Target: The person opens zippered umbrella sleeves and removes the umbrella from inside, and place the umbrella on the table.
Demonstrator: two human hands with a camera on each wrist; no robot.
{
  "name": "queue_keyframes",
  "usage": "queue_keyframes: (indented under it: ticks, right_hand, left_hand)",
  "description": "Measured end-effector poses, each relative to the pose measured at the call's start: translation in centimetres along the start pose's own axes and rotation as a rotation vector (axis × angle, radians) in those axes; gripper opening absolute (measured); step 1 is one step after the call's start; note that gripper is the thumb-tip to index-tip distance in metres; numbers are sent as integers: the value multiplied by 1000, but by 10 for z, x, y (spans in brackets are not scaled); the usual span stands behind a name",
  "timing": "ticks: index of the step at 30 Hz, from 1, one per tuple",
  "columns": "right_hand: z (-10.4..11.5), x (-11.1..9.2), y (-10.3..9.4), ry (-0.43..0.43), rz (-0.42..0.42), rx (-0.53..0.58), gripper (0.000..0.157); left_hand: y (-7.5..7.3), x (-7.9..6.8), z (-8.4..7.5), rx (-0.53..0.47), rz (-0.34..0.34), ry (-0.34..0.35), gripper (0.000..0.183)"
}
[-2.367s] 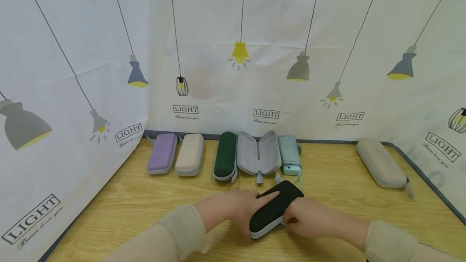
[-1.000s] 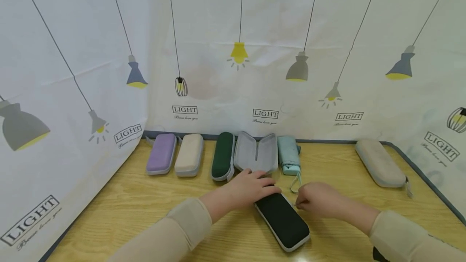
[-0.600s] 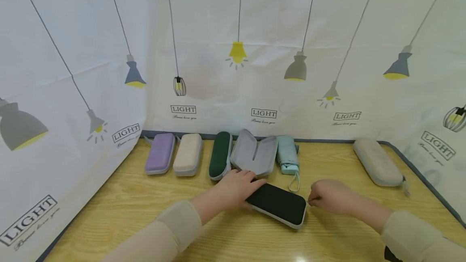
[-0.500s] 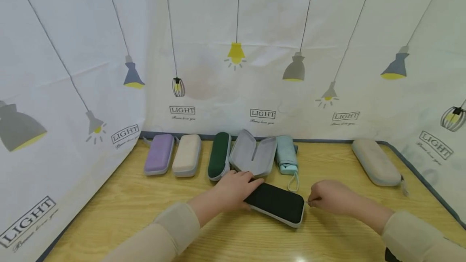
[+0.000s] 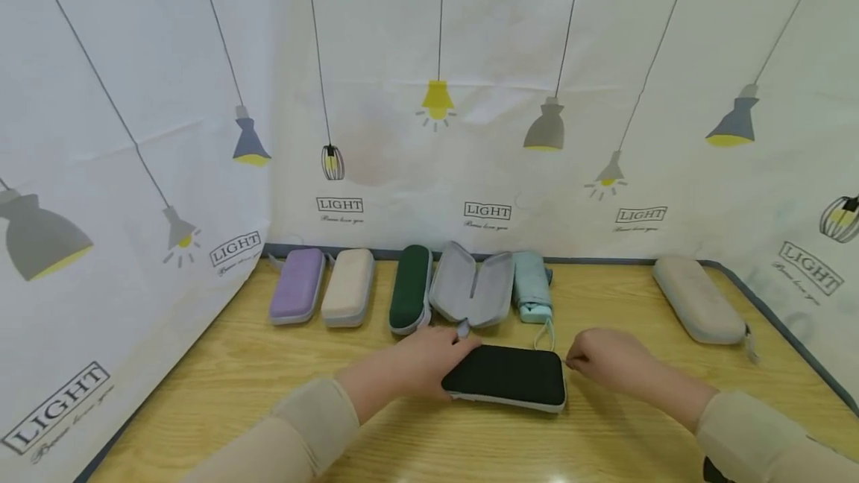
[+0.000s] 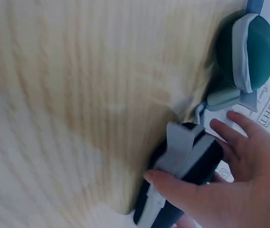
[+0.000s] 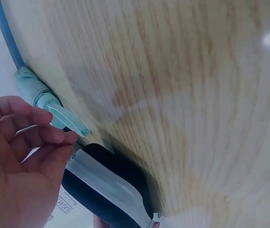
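Observation:
A black zip case with a grey zip band lies on the wooden table, its long side nearly level across the head view. My left hand grips its left end; in the left wrist view the thumb lies against the band beside a grey fabric tab. At the other end, my right hand has thumb and forefinger pinched together on the zipper pull, which is mostly hidden by the fingertips. The right wrist view shows the grey band running unparted away from those fingers.
Along the back stand a purple case, a cream case, a green case, an opened grey case and a teal folding umbrella with a loop. A beige case lies at right.
The black case has swung round from slanting to nearly level. My left hand has shifted to its left end, and my right hand has travelled from its near side round to its right end.

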State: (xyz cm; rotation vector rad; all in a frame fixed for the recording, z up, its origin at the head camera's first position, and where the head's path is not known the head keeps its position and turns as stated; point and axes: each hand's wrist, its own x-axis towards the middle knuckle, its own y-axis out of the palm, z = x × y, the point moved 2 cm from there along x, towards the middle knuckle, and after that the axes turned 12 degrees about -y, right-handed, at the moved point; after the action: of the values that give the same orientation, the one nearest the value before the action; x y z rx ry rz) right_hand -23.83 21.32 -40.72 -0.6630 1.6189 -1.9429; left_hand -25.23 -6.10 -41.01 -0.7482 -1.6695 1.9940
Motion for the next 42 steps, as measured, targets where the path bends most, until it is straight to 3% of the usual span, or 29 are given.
queue_keyframes:
  ticks: [7,16,22,28,32,36,42]
  right_hand:
    - [1,-2,-1,-28,14,21,12]
    - [-2,-4,2,-12,23,17,10]
    - [-4,-7,5,-14,24,6,12]
    - [-2,-10,8,-43,54,103,25]
    - [5,-14,8,-99,43,137,24]
    - [13,-15,9,-146,26,135,22]
    - [24,-11,14,-168,10,131,30]
  left_hand:
    - [1,-3,-4,-140,42,-27,84]
    - [6,4,-1,-245,17,-20,87]
    - [5,3,-7,-231,-8,-76,87]
    - [4,2,-15,-202,-18,-169,87]
    - [2,1,-21,-158,-17,-209,90]
    - [0,0,-26,-111,-16,-222,96]
    - [-3,4,-30,-80,63,-189,107]
